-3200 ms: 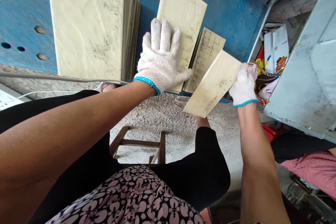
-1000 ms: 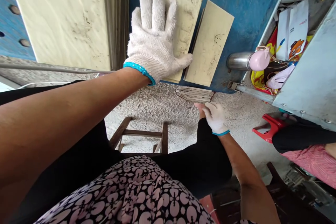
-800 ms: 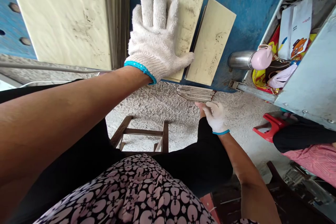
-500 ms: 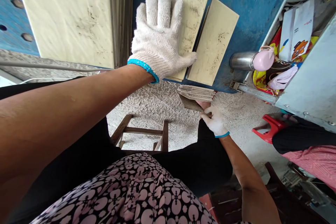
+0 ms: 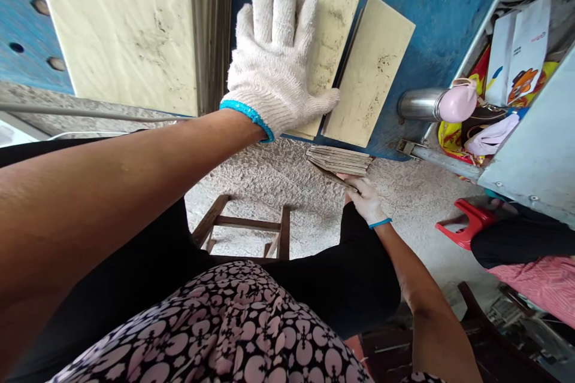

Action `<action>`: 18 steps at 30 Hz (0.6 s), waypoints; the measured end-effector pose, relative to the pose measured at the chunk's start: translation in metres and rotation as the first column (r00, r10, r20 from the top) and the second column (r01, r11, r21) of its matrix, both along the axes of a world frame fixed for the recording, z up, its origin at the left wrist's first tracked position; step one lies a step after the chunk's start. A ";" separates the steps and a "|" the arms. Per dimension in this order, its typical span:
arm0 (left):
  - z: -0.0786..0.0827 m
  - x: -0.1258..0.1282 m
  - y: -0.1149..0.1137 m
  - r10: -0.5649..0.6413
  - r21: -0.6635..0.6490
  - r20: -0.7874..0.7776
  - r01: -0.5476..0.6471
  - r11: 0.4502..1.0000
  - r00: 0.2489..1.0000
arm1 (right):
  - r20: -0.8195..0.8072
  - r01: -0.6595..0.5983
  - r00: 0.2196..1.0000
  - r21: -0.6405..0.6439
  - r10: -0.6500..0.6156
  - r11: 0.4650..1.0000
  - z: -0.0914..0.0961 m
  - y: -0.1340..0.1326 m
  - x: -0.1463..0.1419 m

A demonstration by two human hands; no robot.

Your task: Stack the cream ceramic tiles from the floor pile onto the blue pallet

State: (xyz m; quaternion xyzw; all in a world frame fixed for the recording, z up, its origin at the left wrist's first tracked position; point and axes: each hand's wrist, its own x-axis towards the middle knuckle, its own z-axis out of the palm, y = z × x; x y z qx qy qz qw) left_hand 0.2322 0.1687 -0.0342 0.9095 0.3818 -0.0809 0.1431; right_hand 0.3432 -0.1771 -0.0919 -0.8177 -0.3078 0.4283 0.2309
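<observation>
**Now the thin plate is turned edge-on, its near end held in the right hand**

In the head view, the only one given, the main change is seen below the table edge. Half a second ago a dark broad face was shown by the thin plate; now little more than its edge is presented. Its near end is gripped by the right hand, with the fingers closed about it. The plate is slanted away from the low stack, a set of similar plates seen edge-on. At the far end the two are close together; whether they are touching cannot be told. What the low stack is supported by is not shown either.

By this, it is judged, one plate is being worked loose from the others, though a full separation is not yet shown.

Little is changed above. Nothing is gripped by the left hand, which is laid flat, fingers spread, on the broad cream tile. Its thumb is stretched across to the edge of the narrow cream tile just beside it. Farther left, the large stack is left untouched; a steel flask is seen on the right.
</observation>
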 end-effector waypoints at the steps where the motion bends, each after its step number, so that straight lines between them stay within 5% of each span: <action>1: 0.000 0.000 0.000 0.008 -0.004 0.006 -0.008 1.000 1.000 | 0.008 -0.026 1.000 0.008 0.026 1.000 0.000 0.001 0.000; 9: -0.003 -0.010 0.007 0.091 -0.271 0.274 -0.014 0.962 0.957 | -0.085 -0.046 0.995 -0.034 0.043 0.998 0.004 0.017 -0.008; 18: -0.005 -0.012 0.006 0.077 -0.273 0.283 0.003 0.962 0.956 | 0.037 0.055 0.998 -0.016 -0.055 0.998 0.066 0.062 0.012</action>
